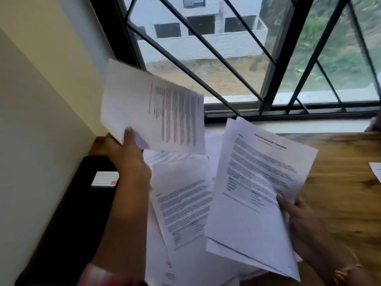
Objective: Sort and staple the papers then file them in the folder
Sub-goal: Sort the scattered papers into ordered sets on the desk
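Observation:
My left hand [128, 153] pinches a printed sheet [152, 112] by its lower corner and holds it raised in front of the window. My right hand [299, 217] grips a small stack of printed pages [255, 182] by its right edge, lifted above the table. Under both lies a loose spread of several white printed papers [181, 213] on the wooden table [340, 182]. A black folder [78, 213] with a white label [105, 179] lies flat at the left, partly hidden by my left forearm. No stapler shows.
A cream wall [41, 120] runs close along the folder's left side. A barred window [247, 58] and its sill stand right behind the table. Another sheet's corner [376, 170] pokes in at the right edge. Someone's fingers [374, 124] show at the far right.

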### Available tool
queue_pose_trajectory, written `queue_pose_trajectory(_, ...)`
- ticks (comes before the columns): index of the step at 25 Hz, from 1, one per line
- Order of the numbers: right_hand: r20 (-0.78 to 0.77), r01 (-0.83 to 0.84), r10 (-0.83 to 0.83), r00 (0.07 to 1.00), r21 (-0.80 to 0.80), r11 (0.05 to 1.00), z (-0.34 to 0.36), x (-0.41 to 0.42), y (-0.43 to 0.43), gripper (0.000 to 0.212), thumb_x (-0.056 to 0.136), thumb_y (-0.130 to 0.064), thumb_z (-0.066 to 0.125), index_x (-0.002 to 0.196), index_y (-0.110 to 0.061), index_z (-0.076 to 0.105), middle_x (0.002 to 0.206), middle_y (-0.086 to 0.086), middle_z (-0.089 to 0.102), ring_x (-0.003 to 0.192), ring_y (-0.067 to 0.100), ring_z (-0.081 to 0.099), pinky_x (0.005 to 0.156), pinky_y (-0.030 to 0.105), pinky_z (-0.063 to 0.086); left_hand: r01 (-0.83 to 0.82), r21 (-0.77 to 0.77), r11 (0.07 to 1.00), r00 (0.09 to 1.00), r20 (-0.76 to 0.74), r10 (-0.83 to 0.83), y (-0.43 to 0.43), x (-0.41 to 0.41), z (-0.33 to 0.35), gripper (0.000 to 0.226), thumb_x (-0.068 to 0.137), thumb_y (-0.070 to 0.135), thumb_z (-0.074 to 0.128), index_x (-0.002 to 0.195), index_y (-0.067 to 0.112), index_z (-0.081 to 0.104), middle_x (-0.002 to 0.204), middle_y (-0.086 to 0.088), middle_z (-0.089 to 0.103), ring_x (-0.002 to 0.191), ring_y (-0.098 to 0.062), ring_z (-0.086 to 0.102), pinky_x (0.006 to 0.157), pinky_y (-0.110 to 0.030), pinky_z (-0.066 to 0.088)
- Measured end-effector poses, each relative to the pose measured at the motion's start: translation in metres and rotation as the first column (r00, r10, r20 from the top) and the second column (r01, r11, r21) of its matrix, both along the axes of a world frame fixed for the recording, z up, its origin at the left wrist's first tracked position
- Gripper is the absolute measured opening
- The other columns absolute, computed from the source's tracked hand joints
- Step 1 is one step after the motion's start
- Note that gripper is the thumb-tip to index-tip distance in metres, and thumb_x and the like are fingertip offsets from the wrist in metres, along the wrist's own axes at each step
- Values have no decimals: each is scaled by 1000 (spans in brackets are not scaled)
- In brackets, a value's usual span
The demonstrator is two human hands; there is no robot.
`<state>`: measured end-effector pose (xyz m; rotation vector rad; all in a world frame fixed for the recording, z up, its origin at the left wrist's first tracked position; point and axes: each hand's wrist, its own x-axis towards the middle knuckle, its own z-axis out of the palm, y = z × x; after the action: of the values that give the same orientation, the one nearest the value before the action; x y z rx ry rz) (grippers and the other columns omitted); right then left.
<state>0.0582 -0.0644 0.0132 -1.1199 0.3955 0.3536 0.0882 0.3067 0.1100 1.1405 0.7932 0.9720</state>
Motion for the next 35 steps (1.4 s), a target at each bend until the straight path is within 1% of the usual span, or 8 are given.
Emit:
queue_pose_trajectory(5,-71,-6,8,997,29,1000,-7,-2,2,27,99,-12,57,123,-8,68,117,15,75,100,32,74,82,51,61,-153,-472,868,988,-99,120,-74,-102,-76,41,93,-2,63,131,13,59,121,-12,69,98,-25,70,70,-36,61)
queue_pose_trajectory(10,-179,-12,18,984,37,999,-39,-11,2,35,102,-14,53,137,-14,61,132,14,68,119,38,66,100,63,50,-182,-618,765,941,-335,-47,-139,-164,-115,11,96,4,63,101,12,59,105,-11,67,90,-27,67,78,-40,55)
queue_pose_trajectory(15,-280,28,-14,960,48,998,-56,-18,-4,36,103,-15,53,139,-13,60,132,15,68,122,38,65,92,64,53,-73,-352,933,727,-659,-192,-134,-202,-127,42,91,20,74,127,17,53,118,1,63,104,-26,63,92,-51,56)
queue_pose_trajectory(19,-282,48,-42,958,13,999,-58,-26,-2,37,100,-12,57,137,-9,60,129,16,69,115,37,68,82,55,61,290,298,909,623,-780,57,-96,-195,-117,75,86,22,78,147,16,35,146,-7,39,131,-29,44,106,-46,44)
queue_pose_trajectory(22,-257,62,-59,965,2,998,-54,-30,5,33,100,-8,56,133,-8,62,121,15,73,97,29,75,68,44,64,680,293,672,506,-851,-141,-47,-136,-115,81,87,34,77,152,11,33,157,-10,33,143,-27,33,110,-39,37)
queue_pose_trajectory(26,-218,54,-67,974,-66,996,-58,-35,9,30,101,-8,56,131,-10,62,120,12,74,98,31,75,71,43,63,922,163,351,170,-985,10,-10,-59,-127,105,80,57,77,156,7,24,163,-17,25,149,-34,23,121,-47,25)
queue_pose_trajectory(29,-202,50,-73,977,-118,992,-59,-34,9,28,101,-9,58,129,-9,62,120,14,74,108,37,71,88,50,58,954,104,280,66,-988,143,-7,-46,-132,103,71,69,77,144,8,37,143,-17,48,132,-36,44,111,-48,38)
queue_pose_trajectory(35,-175,26,-58,983,-180,983,-57,-37,11,18,101,-6,58,116,-12,64,110,11,77,86,26,76,66,39,63,914,168,369,128,-983,129,2,-39,-130,75,72,56,83,128,17,53,125,-8,58,121,-33,53,95,-49,42)
